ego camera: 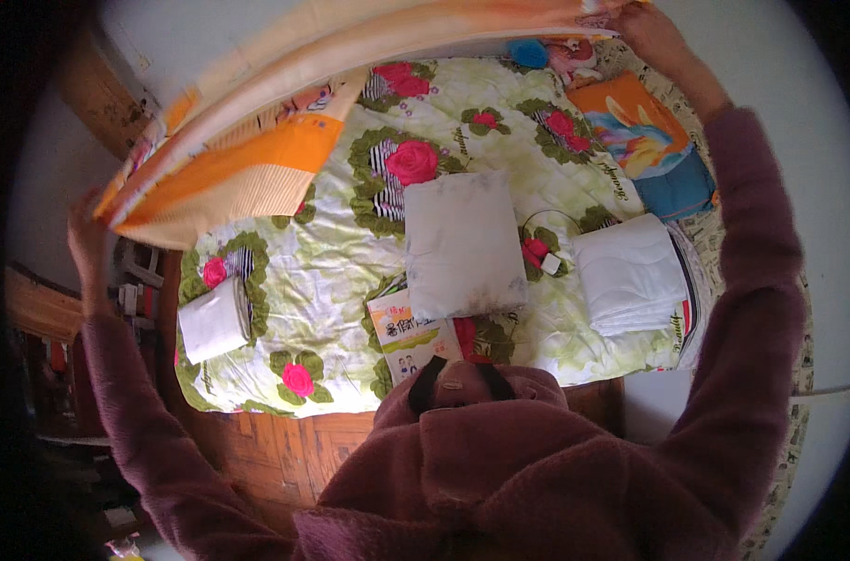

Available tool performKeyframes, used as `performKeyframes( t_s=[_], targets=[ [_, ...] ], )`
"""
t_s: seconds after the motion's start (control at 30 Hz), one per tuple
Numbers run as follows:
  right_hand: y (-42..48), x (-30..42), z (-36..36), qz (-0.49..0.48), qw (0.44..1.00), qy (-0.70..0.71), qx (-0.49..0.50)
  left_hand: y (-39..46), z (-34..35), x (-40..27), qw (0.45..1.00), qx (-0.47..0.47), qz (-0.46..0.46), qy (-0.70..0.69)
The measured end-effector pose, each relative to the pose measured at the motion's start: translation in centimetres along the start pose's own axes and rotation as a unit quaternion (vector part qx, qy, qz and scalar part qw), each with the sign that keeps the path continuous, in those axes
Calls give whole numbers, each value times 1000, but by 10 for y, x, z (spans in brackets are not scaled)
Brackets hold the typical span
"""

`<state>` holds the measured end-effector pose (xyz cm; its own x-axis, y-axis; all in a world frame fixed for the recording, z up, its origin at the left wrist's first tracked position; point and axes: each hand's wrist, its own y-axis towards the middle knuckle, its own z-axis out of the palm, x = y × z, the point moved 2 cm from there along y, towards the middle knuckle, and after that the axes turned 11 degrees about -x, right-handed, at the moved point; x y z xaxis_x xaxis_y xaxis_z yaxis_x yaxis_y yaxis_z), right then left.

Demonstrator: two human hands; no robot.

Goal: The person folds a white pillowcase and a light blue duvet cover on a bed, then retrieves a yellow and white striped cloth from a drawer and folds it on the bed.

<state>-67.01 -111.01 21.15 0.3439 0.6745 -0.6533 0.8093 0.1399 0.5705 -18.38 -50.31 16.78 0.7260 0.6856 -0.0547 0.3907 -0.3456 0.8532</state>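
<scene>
An orange and cream patterned cloth (257,175) stretches in the air between my raised arms, over the far side of the bed. At the left, my left hand (88,228) grips one end of it. My right hand (642,35) holds the other end at the upper right. The cloth's upper part runs out of the picture and is blurred, while its lower left part hangs over the floral bedspread (320,280). Below the cloth, a white cushion-like block (463,245) lies on the bed, partly over a printed booklet (407,336).
A folded white quilted pad (632,273) lies at the bed's right side, near a white charger plug (550,264). An orange and blue pillow (642,147) rests against the right wall. Another folded white cloth (214,319) is at the left edge. Wooden floor (278,449) shows in front.
</scene>
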Motion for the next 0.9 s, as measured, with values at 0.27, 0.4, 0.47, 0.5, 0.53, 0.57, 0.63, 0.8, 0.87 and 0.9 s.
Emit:
performKeyframes(
  t_s=[0.27,0.4,0.47,0.5,0.53,0.57,0.63,0.8,0.87,0.9],
  targets=[
    [-172,140,35,5,967,217,132,-199,45,-93,999,25,-21,-33],
    [-269,216,48,82,947,210,228,-322,62,-94,987,127,-57,-84],
    [-306,251,48,139,926,260,235,-364,54,-100,988,144,-18,-61],
    [-321,260,40,154,921,258,247,-382,56,-110,967,231,-109,-10],
    [-328,273,38,170,917,265,247,-410,57,-96,962,250,-102,-25],
    [-335,285,41,179,923,264,215,-437,58,-82,958,270,-95,-38],
    [-358,302,41,194,933,250,170,-461,59,-114,925,378,-30,21],
    [-370,329,41,320,854,323,252,-493,71,-186,902,426,62,-40],
    [-333,337,42,374,831,364,192,-516,81,-190,888,449,100,-3],
    [-341,349,45,386,832,344,201,-519,94,-213,861,494,121,10]
  ],
)
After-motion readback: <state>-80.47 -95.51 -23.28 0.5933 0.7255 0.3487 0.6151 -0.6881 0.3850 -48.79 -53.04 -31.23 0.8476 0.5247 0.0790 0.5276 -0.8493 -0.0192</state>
